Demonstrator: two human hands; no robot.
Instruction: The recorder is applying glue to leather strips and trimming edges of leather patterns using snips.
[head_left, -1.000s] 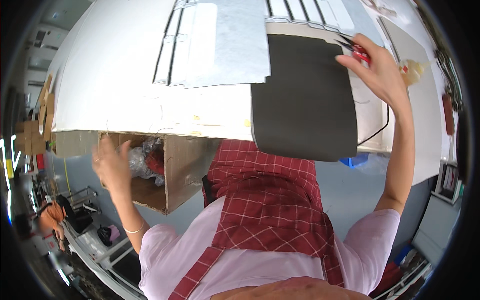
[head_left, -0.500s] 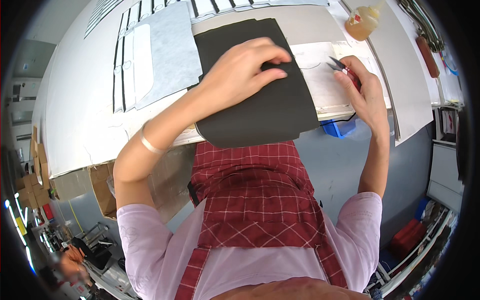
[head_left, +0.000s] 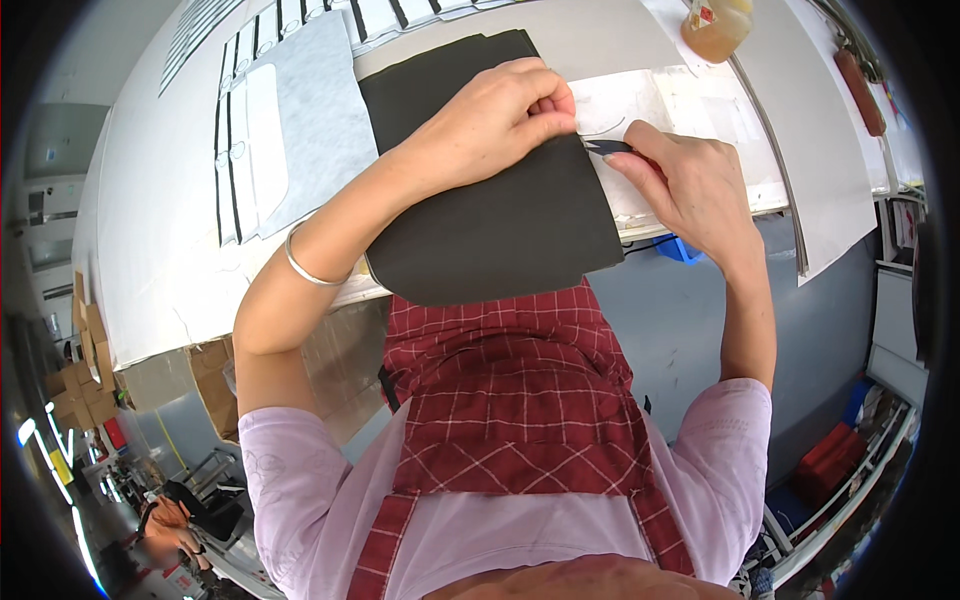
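Note:
A dark grey-black sheet (head_left: 495, 225) lies at the table's front edge, overhanging it. My left hand (head_left: 505, 125) rests across its upper part, thumb and forefinger pinched at the right edge on something I cannot make out. My right hand (head_left: 680, 185) is closed on a pair of thread snips (head_left: 608, 147), whose dark blades point left at that edge, close to my left fingertips. A short dark curved line, perhaps a thread, lies just above the blades. Left of the dark sheet are pale blue-grey pieces (head_left: 310, 130) with black strips.
The white worktable (head_left: 160, 230) has a bottle of amber liquid (head_left: 716, 25), grey boards (head_left: 815, 180) and a brown-handled tool (head_left: 858, 90) at the right. Below are cardboard boxes (head_left: 208, 385) and a blue bin (head_left: 678, 250). Another person (head_left: 170, 525) is at the far lower left.
My left hand has risen from the box below the table onto the dark sheet and closed into a pinch. My right hand has brought the snips down and leftward to the sheet's edge.

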